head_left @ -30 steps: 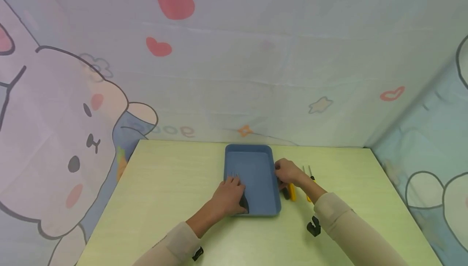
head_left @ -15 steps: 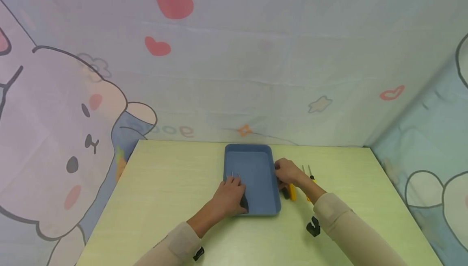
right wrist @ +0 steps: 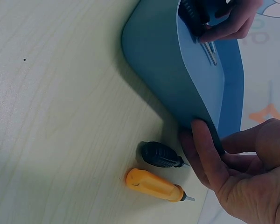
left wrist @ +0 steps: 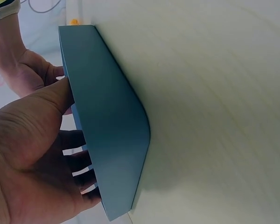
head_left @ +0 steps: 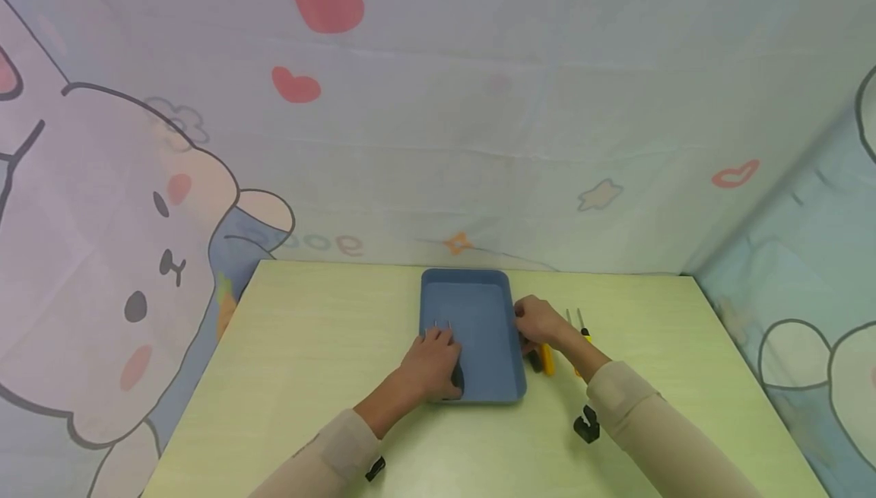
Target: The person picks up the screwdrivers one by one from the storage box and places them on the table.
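Pale counter [head_left: 322, 323]: my right hand [head_left: 537, 321] pinches the tray [head_left: 487, 346], likely steadying it; my left hand [head_left: 431, 365] touches screwdrivers [right wrist: 192, 16], grip unclear.

Head view: tools [head_left: 458, 381] in tray [head_left: 475, 308] mostly hidden under left hand [head_left: 431, 365] (number unclear); sleeves [head_left: 664, 422] cut off below.

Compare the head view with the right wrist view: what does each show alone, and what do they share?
Only the head view: the drawn rabbit's face, two red hearts, and metal shafts to the right of the right hand.

Only the right wrist view: a dark speck on the table, and the metal tip of the yellow screwdriver, hidden in the head view behind the right hand.

Both: the table, the tray with the right hand at its rim, the left hand, and the yellow and black handles beside the tray.
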Action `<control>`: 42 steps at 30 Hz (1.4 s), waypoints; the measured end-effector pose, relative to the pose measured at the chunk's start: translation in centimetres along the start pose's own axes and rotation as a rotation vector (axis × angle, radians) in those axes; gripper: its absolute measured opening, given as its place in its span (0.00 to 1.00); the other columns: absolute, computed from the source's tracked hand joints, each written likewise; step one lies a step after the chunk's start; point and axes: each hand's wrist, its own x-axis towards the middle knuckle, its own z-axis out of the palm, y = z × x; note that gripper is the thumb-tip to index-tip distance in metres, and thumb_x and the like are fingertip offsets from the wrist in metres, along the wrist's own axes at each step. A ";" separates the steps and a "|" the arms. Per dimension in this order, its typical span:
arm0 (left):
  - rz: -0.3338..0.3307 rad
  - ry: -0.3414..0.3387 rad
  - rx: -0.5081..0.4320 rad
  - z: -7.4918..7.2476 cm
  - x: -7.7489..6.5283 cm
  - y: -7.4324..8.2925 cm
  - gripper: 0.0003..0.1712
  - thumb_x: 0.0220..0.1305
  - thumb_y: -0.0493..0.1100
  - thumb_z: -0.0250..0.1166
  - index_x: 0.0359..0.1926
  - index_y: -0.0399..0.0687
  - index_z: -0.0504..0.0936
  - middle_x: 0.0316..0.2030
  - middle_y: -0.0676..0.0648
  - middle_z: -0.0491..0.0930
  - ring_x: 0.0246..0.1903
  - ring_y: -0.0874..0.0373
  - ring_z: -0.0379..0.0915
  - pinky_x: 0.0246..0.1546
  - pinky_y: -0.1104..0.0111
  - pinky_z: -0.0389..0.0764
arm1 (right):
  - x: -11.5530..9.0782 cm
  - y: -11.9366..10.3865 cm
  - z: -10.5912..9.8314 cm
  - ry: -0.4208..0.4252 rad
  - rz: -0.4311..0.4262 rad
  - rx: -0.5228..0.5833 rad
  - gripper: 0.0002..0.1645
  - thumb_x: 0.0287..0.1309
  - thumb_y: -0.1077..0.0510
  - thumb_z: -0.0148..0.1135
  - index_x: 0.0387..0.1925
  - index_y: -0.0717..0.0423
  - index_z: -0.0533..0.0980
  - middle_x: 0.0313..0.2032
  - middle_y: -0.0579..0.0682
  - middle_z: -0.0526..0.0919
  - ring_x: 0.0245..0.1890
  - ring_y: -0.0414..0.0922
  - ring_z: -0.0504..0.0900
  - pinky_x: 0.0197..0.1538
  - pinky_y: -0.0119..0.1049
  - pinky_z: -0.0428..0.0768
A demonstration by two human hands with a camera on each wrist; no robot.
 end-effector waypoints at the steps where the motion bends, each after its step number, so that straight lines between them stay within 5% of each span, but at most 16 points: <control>1: 0.001 0.001 0.003 0.0 0.0 0.0 0.39 0.55 0.62 0.78 0.61 0.45 0.83 0.60 0.45 0.77 0.63 0.47 0.70 0.62 0.51 0.77 | 0.0 0.0 0.0 0.003 0.000 -0.003 0.13 0.71 0.69 0.51 0.45 0.73 0.79 0.31 0.61 0.80 0.23 0.50 0.85 0.31 0.46 0.90; 14: -0.006 0.001 0.090 0.4 0.8 0.5 0.41 0.53 0.66 0.80 0.60 0.46 0.84 0.56 0.47 0.78 0.61 0.49 0.70 0.60 0.54 0.76 | 0.0 -0.1 0.0 0.005 0.006 0.025 0.13 0.70 0.69 0.50 0.45 0.75 0.79 0.31 0.62 0.79 0.23 0.51 0.84 0.30 0.47 0.90; 42: 0.031 0.004 0.057 -0.2 0.3 0.2 0.42 0.51 0.66 0.82 0.60 0.46 0.85 0.60 0.46 0.77 0.62 0.48 0.71 0.59 0.52 0.77 | -0.1 -0.1 0.2 0.019 -0.001 -0.033 0.12 0.71 0.69 0.50 0.45 0.73 0.78 0.33 0.60 0.79 0.28 0.52 0.86 0.29 0.43 0.89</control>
